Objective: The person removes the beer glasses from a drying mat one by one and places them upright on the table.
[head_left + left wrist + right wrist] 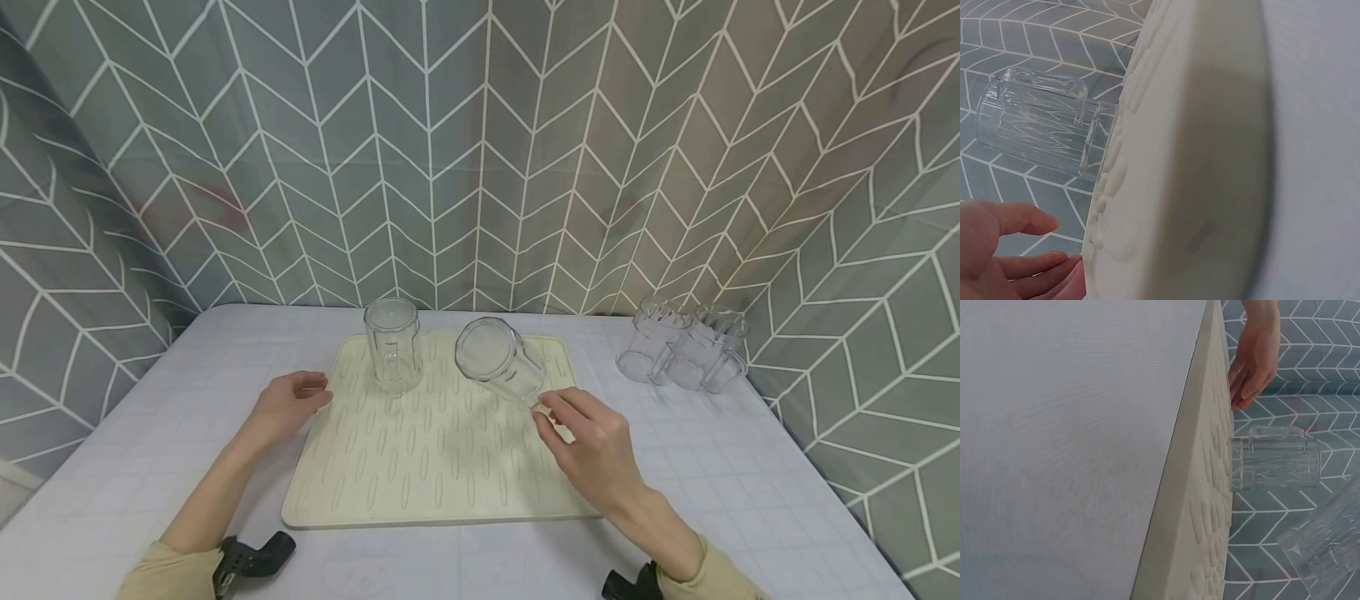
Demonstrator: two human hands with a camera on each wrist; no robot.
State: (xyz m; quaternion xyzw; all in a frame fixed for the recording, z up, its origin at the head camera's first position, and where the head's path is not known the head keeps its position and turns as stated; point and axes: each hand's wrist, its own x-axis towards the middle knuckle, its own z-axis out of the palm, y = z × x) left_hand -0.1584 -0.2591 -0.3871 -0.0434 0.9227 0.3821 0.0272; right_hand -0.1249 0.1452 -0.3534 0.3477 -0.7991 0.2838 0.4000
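Note:
A clear glass mug (498, 358) is tilted above the pale ribbed mat (420, 467), its wide round end turned up and to the left. My right hand (596, 446) pinches it at its lower right end with thumb and fingertips. The same mug (1329, 544) leans at the right edge of the right wrist view, where the right hand itself is out of sight. A second glass mug (393, 346) stands upright on the mat's back left. My left hand (288, 408) lies at the mat's left edge, fingers loosely bent, holding nothing.
More glass mugs (682, 350) stand close together on the white tablecloth (690, 442), right of the mat. Behind and at both sides hangs a grey curtain (450, 167) with a white zigzag pattern.

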